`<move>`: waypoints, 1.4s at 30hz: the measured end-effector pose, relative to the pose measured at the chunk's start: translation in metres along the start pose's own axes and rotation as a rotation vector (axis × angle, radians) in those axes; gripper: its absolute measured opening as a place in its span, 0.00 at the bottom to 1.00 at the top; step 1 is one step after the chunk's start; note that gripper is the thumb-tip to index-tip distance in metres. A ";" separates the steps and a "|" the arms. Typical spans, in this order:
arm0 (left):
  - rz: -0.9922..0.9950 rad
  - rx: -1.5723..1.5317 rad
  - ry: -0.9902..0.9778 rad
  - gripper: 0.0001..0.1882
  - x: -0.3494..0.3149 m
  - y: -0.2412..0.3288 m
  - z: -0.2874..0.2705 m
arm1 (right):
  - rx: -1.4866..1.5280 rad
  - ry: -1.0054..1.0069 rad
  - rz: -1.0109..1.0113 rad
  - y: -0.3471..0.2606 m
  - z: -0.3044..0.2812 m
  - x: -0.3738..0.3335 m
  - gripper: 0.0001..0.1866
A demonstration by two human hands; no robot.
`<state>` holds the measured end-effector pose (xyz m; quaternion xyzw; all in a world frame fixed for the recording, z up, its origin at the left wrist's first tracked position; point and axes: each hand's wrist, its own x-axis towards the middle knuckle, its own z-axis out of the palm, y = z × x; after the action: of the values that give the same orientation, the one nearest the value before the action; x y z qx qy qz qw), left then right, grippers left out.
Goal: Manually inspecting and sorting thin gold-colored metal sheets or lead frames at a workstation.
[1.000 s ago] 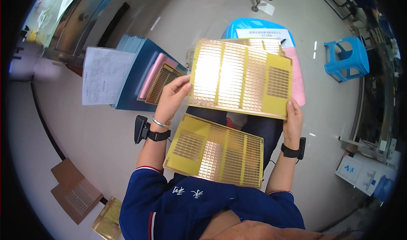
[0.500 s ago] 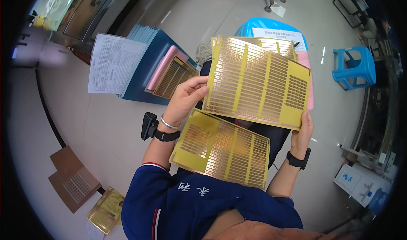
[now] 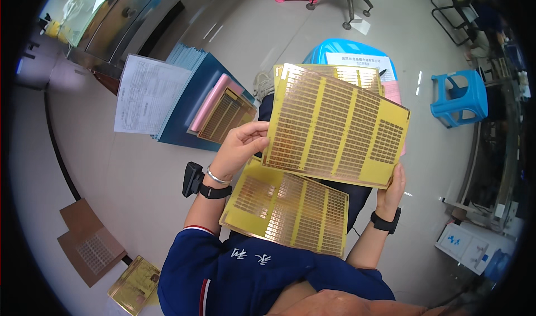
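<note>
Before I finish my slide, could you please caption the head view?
Left hand and right hand hold a yellow panel by its edges; a similar panel lies on the lap.

I have the held panel (image 3: 335, 129) between the hands (image 3: 241, 147), covering part of a second panel (image 3: 290, 212) on the lap (image 3: 360, 200) and part of a third panel (image 3: 363, 77) farther ahead. Beyond sits a stool (image 3: 326, 48) bearing a paper sheet (image 3: 357, 60); another stool (image 3: 460, 99) stands right, on the floor (image 3: 419, 148). Leftward, a smaller panel (image 3: 226, 119) lies right of another sheet (image 3: 149, 95).
</note>
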<state>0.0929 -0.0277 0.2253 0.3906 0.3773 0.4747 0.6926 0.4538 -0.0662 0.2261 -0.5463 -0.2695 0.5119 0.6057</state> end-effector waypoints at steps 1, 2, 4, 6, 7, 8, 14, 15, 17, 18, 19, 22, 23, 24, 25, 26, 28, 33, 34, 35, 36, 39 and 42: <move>0.003 -0.002 -0.009 0.17 0.000 0.000 0.000 | -0.001 0.005 -0.009 0.000 0.000 0.000 0.15; -0.006 -0.005 -0.003 0.17 0.000 0.001 0.001 | 0.007 0.012 -0.024 0.000 0.000 -0.001 0.15; -0.016 -0.012 -0.017 0.17 0.001 0.000 -0.001 | 0.012 0.034 -0.052 0.002 -0.005 -0.001 0.15; -0.021 -0.016 0.022 0.17 0.001 -0.004 -0.004 | -0.001 -0.089 -0.072 0.003 -0.014 0.000 0.16; -0.024 -0.023 -0.002 0.17 0.001 -0.004 -0.006 | -0.008 -0.069 -0.086 0.004 -0.017 0.000 0.16; -0.009 -0.019 0.013 0.17 0.000 -0.001 -0.006 | 0.000 -0.089 -0.095 0.005 -0.016 0.000 0.16; -0.002 -0.024 0.038 0.15 0.003 -0.008 -0.012 | -0.029 -0.069 -0.176 -0.003 -0.005 -0.005 0.16; -0.003 -0.025 0.027 0.15 0.003 -0.010 -0.013 | -0.029 -0.060 -0.182 -0.004 -0.006 -0.005 0.16; -0.002 -0.023 0.044 0.16 0.004 -0.013 -0.014 | -0.038 -0.091 -0.203 -0.003 -0.009 -0.006 0.16; -0.003 -0.022 0.039 0.16 0.005 -0.014 -0.014 | -0.038 -0.086 -0.205 -0.003 -0.008 -0.007 0.16; 0.000 -0.025 0.033 0.16 0.005 -0.014 -0.014 | -0.052 -0.072 -0.220 -0.004 -0.006 -0.007 0.16; 0.005 -0.035 0.036 0.17 0.005 -0.015 -0.012 | -0.081 -0.064 -0.230 -0.010 -0.003 -0.009 0.17; 0.008 -0.041 0.049 0.17 0.004 -0.015 -0.012 | -0.094 -0.075 -0.224 -0.010 -0.002 -0.009 0.17; 0.003 -0.039 0.055 0.17 0.003 -0.014 -0.012 | -0.092 -0.076 -0.216 -0.008 -0.003 -0.008 0.17; 0.010 -0.035 0.050 0.18 0.003 -0.012 -0.010 | -0.087 -0.074 -0.206 -0.007 -0.004 -0.007 0.17; 0.020 -0.032 0.043 0.18 0.003 -0.011 -0.009 | -0.082 -0.073 -0.200 -0.006 -0.004 -0.006 0.17; 0.023 -0.029 0.043 0.18 0.003 -0.009 -0.007 | -0.078 -0.053 -0.186 -0.006 -0.004 -0.007 0.17; 0.020 -0.021 0.058 0.17 0.005 -0.007 -0.005 | -0.091 -0.019 -0.173 -0.008 0.002 -0.006 0.18; 0.019 -0.022 0.062 0.17 0.005 -0.006 -0.004 | -0.092 -0.014 -0.171 -0.009 0.003 -0.006 0.18; 0.019 -0.021 0.067 0.17 0.005 -0.006 -0.003 | -0.091 -0.009 -0.167 -0.009 0.004 -0.006 0.18; 0.015 -0.021 0.069 0.17 0.005 -0.006 -0.004 | -0.092 -0.008 -0.164 -0.009 0.004 -0.006 0.18; -0.018 -0.118 0.092 0.16 0.004 -0.008 -0.009 | -0.106 -0.016 -0.154 -0.009 0.003 -0.005 0.18; 0.011 -0.080 0.087 0.15 0.005 -0.013 -0.014 | -0.097 -0.080 -0.160 -0.008 0.005 -0.005 0.16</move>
<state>0.0861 -0.0237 0.2073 0.3436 0.3858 0.5097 0.6880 0.4506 -0.0674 0.2363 -0.5309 -0.3607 0.4697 0.6061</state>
